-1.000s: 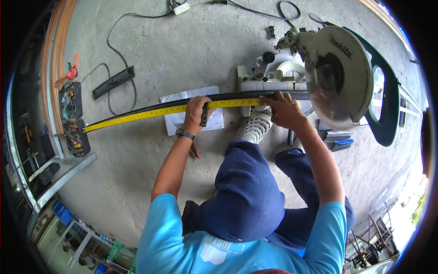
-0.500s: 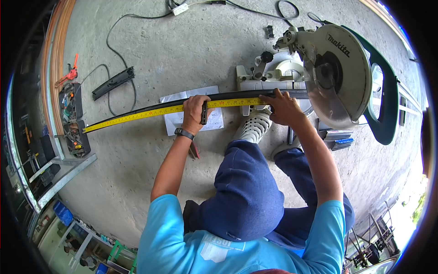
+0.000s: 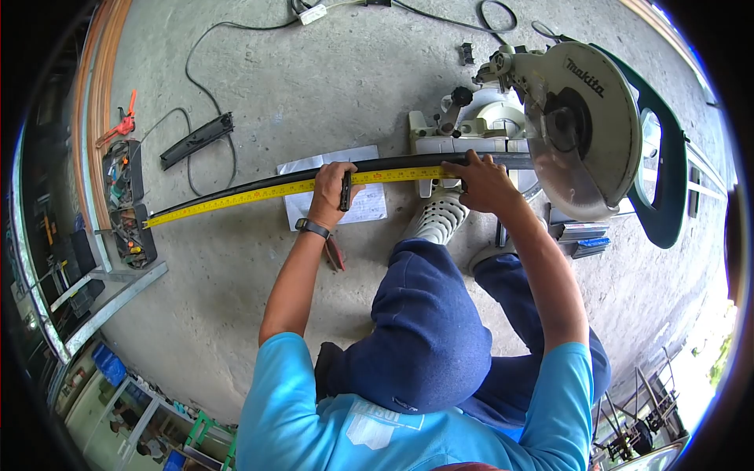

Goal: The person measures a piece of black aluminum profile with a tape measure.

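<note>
A long dark bar (image 3: 267, 184) runs from the left to the miter saw (image 3: 581, 118), its right end on the saw's base. Along its near edge lies the drawn-out yellow blade of a tape measure (image 3: 275, 191). My left hand (image 3: 328, 192) is closed around the bar and blade near the middle, and a short dark piece (image 3: 345, 191) stands at its fingers. My right hand (image 3: 483, 184) grips the tape's right end close beside the saw, thumb and fingers over the bar; the tape's case is hidden there.
A written paper sheet (image 3: 373, 206) lies under the bar, with a red-handled tool (image 3: 335, 253) nearby. Tool trays (image 3: 129, 235) stand at the left. A black profile offcut (image 3: 196, 141) and a cable (image 3: 206, 86) lie on the floor. Short profiles (image 3: 581, 233) sit below the saw.
My left hand has slid slightly left along the tape blade. My right hand has shifted a little left; bar and saw look unmoved.
</note>
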A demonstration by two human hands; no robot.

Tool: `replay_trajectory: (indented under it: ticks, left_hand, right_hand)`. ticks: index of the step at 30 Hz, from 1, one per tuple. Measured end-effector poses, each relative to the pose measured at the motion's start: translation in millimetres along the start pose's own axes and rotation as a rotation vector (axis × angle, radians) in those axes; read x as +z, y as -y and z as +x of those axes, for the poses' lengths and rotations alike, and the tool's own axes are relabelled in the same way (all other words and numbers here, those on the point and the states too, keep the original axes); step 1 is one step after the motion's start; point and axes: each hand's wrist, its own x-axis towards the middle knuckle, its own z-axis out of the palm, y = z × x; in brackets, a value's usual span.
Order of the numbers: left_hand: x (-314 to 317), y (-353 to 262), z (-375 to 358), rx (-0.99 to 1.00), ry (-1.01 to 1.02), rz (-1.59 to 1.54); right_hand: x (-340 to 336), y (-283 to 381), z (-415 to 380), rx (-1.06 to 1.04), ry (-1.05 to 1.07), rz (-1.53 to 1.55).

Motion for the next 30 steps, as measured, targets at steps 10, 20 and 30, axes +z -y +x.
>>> replay_trajectory:
  ticks: [10,20,30]
  left_hand:
    - [-1.4,0.4,0.8,-0.005,0.004,-0.021]
    - [-4.0,-2.4,1.9,-0.021,0.012,-0.03]
    - [-2.4,-1.8,1.2,-0.025,0.001,-0.029]
  right_hand:
    - [-10.2,2.1,1.6,-0.001,0.048,0.038]
    - [-10.3,3.6,5.6,0.019,0.062,0.04]
    - [-5.7,-0.2,7.5,0.009,0.043,0.055]
